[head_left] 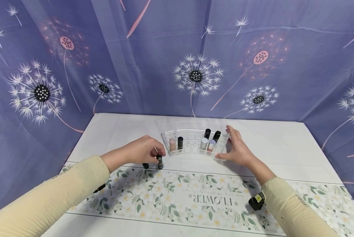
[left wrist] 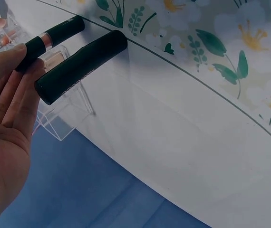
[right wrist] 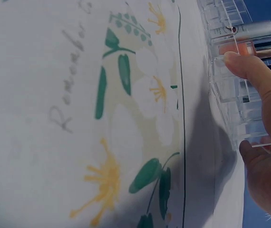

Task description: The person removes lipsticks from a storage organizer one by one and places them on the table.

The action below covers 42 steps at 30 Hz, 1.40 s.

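Observation:
My left hand (head_left: 145,152) pinches a black lipstick (head_left: 160,162) with a rose-gold band, held upright by its upper end in front of the organizer's left end. Whether its base touches the table I cannot tell. Close beside it is a second black tube (left wrist: 81,66), partly hidden by the hand in the head view. A clear curved lipstick organizer (head_left: 191,152) stands toward the back of the table. My right hand (head_left: 238,148) grips its right end, thumb at the front. In it stand a pink lipstick (head_left: 172,144), a black one (head_left: 180,143) and several more toward the right.
Beside the right sleeve lies a black object (head_left: 256,202) with a yellow label. Another dark item (head_left: 100,188) shows partly below the left forearm. A floral runner (head_left: 194,200) crosses the white table (head_left: 129,125). Behind hangs a blue dandelion curtain (head_left: 153,65).

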Tool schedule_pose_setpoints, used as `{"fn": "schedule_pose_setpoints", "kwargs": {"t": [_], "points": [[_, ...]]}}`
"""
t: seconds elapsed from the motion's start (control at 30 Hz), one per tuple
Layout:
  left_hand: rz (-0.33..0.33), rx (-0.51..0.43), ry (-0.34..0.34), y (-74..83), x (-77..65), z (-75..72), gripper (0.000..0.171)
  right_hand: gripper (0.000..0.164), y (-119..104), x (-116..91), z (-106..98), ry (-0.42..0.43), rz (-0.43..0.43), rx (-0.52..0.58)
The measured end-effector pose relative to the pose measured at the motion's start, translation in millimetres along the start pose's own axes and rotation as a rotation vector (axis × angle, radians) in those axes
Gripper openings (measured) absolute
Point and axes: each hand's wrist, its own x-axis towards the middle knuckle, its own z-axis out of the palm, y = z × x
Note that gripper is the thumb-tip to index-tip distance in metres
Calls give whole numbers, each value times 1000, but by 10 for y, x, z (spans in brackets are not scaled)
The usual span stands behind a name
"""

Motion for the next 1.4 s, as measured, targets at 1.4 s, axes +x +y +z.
{"fn": "schedule_pose_setpoints", "kwargs": {"t": [1.4], "points": [[-65,-120,110,35,334,-342,47,136,2,-4,-1,4,6,5]]}}
